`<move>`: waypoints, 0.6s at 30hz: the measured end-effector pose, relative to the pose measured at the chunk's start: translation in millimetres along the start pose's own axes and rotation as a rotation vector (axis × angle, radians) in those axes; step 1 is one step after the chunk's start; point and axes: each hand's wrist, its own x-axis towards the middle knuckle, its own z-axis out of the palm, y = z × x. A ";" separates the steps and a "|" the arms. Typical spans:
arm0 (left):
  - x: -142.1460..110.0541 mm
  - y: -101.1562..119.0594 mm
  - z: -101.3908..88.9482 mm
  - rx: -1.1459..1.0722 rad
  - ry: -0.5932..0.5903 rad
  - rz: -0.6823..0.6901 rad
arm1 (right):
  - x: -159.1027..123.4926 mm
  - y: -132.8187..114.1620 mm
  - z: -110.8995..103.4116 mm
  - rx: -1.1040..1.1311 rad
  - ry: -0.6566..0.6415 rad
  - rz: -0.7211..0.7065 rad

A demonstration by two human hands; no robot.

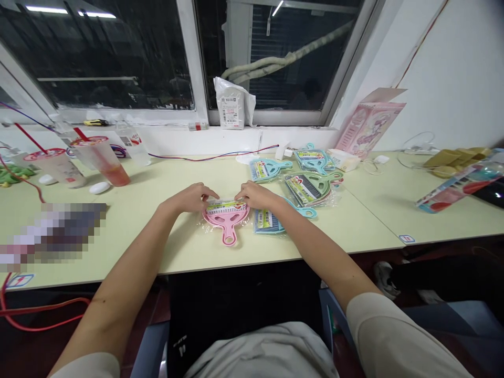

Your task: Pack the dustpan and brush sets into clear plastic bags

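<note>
A pink dustpan-and-brush set in a clear plastic wrapper lies on the table in front of me, its handle pointing toward me. My left hand is at the wrapper's far left corner, fingers curled onto it with the index finger reaching along the far edge. At the far right corner, my right hand pinches the wrapper's edge. A blue wrapped dustpan set lies just right of the pink one, partly hidden under my right forearm.
More wrapped sets lie behind on the right: a green one and blue ones. Drink cups stand at the left. A pink box leans by the wall. A white bag sits on the sill.
</note>
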 end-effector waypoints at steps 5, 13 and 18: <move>2.0 12.9 3.8 0.059 -0.025 0.080 | -1.4 -7.3 -2.7 -0.069 -0.039 -0.007; 13.3 16.9 18.9 0.166 0.056 0.219 | -0.3 -14.1 0.3 -0.107 -0.028 -0.063; 16.0 16.5 25.4 0.135 0.081 0.267 | 1.5 -13.8 6.7 -0.079 -0.018 -0.129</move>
